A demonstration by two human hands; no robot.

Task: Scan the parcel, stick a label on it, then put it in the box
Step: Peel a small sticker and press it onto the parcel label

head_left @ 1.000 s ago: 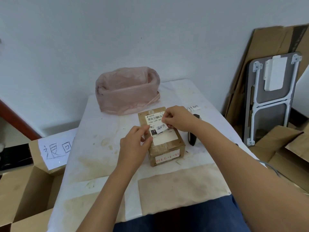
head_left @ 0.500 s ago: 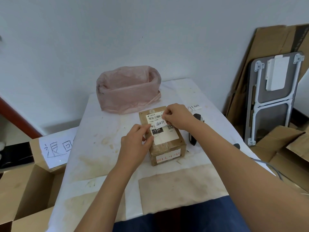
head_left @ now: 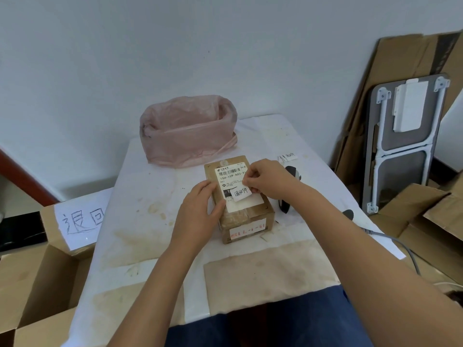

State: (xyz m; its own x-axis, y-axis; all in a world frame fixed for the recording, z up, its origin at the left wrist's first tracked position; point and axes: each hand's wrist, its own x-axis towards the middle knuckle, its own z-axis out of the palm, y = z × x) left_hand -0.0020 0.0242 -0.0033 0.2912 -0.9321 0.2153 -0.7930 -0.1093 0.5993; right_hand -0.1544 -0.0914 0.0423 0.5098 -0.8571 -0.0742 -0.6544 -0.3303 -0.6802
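Note:
A small brown cardboard parcel (head_left: 246, 216) with a white shipping sticker lies in the middle of the white table (head_left: 155, 196). My left hand (head_left: 200, 211) presses against the parcel's left side and top edge. My right hand (head_left: 268, 179) pinches a small white handwritten label (head_left: 241, 192) and holds it over the shipping sticker. The black scanner (head_left: 292, 171) lies just right of the parcel, mostly hidden by my right wrist. An open cardboard box (head_left: 42, 271) with a handwritten paper sign stands on the floor at the left.
A pink plastic bag (head_left: 188, 131) sits at the table's far side. More small labels (head_left: 288, 156) lie at the far right of the table. A grey cable (head_left: 398, 242) runs off the right edge. A folded table and flattened cartons lean on the wall at right.
My right hand has moved the label down the parcel's top, toward me. My left hand has let go of the label and now rests on the parcel's side.

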